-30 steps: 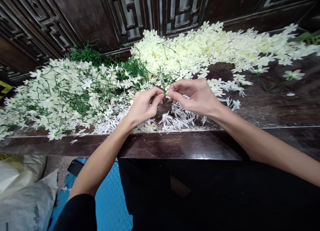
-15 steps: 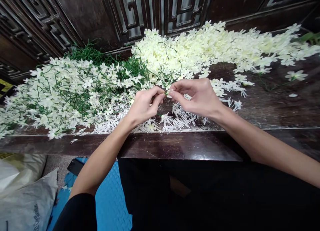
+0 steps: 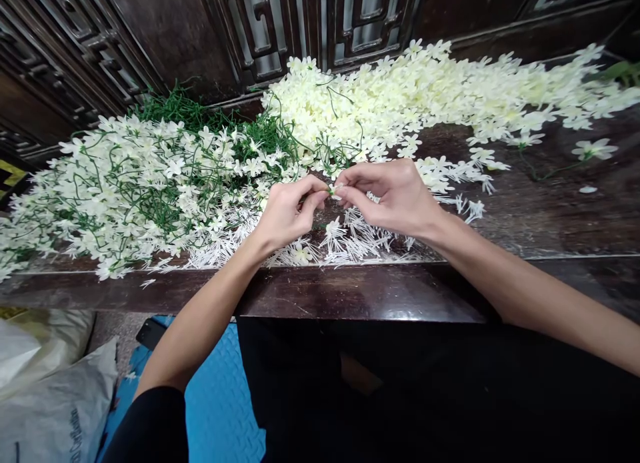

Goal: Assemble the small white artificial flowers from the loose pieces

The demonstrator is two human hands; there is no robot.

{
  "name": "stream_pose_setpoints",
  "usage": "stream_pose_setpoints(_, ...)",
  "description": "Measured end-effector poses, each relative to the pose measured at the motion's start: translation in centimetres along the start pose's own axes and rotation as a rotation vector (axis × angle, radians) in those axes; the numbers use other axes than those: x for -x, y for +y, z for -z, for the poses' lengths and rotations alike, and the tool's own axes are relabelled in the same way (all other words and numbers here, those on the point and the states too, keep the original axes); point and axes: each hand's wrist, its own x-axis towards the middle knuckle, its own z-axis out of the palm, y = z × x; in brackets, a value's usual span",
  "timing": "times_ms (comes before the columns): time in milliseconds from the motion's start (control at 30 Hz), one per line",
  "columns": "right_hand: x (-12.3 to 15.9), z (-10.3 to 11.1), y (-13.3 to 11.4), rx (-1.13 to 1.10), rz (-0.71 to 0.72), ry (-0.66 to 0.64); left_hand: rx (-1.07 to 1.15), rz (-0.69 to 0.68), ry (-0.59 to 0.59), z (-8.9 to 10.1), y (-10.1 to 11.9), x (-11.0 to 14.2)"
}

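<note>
My left hand (image 3: 291,213) is closed in a pinch at the green end of a small artificial flower (image 3: 332,191). Thumb and forefinger of my right hand (image 3: 393,193) pinch the flower's pale part from the other side, and the fingertips nearly meet. Fingers hide most of the flower. Just below the hands lie loose white stamens (image 3: 357,243). To the left is a heap of white artificial flowers on green stems (image 3: 145,176). Behind my hands spreads a pile of cream flower heads (image 3: 400,93).
Everything rests on a dark wooden bench (image 3: 560,209) with a carved back panel (image 3: 265,23). Bare green stems (image 3: 175,109) lie against the panel. One stemmed flower (image 3: 595,149) lies at right. Below are a blue mat (image 3: 225,389), a phone (image 3: 150,333) and pale sacks (image 3: 55,403).
My right hand has shifted slightly left, bringing its fingertips closer to my left hand's. Both hands keep their pinch on the small flower.
</note>
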Motion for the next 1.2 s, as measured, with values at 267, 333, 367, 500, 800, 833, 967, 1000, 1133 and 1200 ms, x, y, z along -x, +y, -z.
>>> stream_pose_setpoints(267, 0.1, -0.4, 0.6, 0.056, 0.147, 0.048, -0.008, -0.136, 0.082, -0.3, -0.4, 0.0)
stream_pose_setpoints(333, 0.1, -0.5, 0.8, 0.076, 0.149, 0.053, -0.037, -0.149, 0.094, -0.4, -0.4, 0.0)
stream_pose_setpoints(367, 0.1, -0.6, 0.8, 0.082, 0.152, 0.057, -0.054, -0.154, 0.099, -0.4, -0.5, 0.1)
stream_pose_setpoints(500, 0.3, -0.9, 0.5, 0.075, 0.141, 0.073, -0.11, -0.184, 0.128, -0.7, -0.6, 0.2)
stream_pose_setpoints(800, 0.2, -0.2, -0.8, -0.246, -0.079, 0.012, -0.028, -0.217, 0.123, 0.2, -0.2, -0.2)
stream_pose_setpoints(833, 0.2, -0.1, -0.8, -0.25, -0.081, 0.004, -0.028, -0.224, 0.114, 0.3, -0.3, -0.2)
stream_pose_setpoints(967, 0.3, -0.3, -0.7, -0.26, -0.073, 0.015, -0.066, -0.241, 0.131, 0.2, -0.4, -0.1)
stream_pose_setpoints(1000, 0.3, -0.4, -0.6, -0.264, -0.067, 0.025, -0.078, -0.244, 0.146, 0.1, -0.4, -0.1)
stream_pose_setpoints(1133, 0.4, -0.8, -0.5, -0.278, -0.065, 0.049, -0.148, -0.287, 0.198, -0.2, -0.5, 0.1)
stream_pose_setpoints(1200, 0.5, -1.0, -0.6, -0.278, -0.087, 0.057, -0.201, -0.321, 0.207, -0.3, -0.7, 0.2)
